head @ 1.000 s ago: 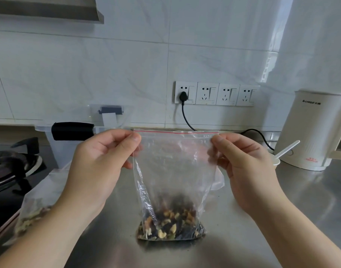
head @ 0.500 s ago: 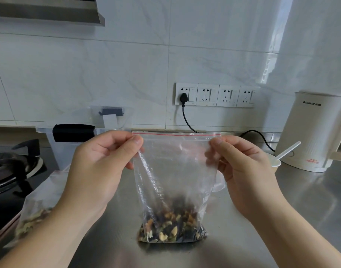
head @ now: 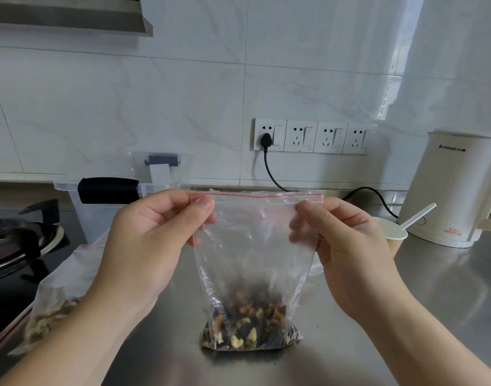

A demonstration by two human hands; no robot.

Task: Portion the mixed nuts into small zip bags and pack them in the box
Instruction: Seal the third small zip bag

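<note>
A small clear zip bag [head: 252, 246] with a red line along its top stands upright on the steel counter. Mixed nuts [head: 249, 324] fill its bottom. My left hand [head: 152, 240] pinches the bag's top left corner. My right hand [head: 341, 246] pinches the top right corner. The zip strip is stretched flat between them. A larger clear bag of nuts [head: 54, 302] lies at the left, partly behind my left forearm. A clear plastic box [head: 105, 215] with a black handle stands behind my left hand.
A white kettle [head: 450, 190] stands at the right, its black cord plugged into the wall sockets [head: 314, 136]. A paper cup [head: 392, 235] with a white spoon [head: 418, 215] sits beside it. A gas stove [head: 15, 243] is at the far left.
Both hands and the bag's top edge have dropped slightly in view. My right thumb has shifted a little inward along the zip strip. The bag stays on the counter.
</note>
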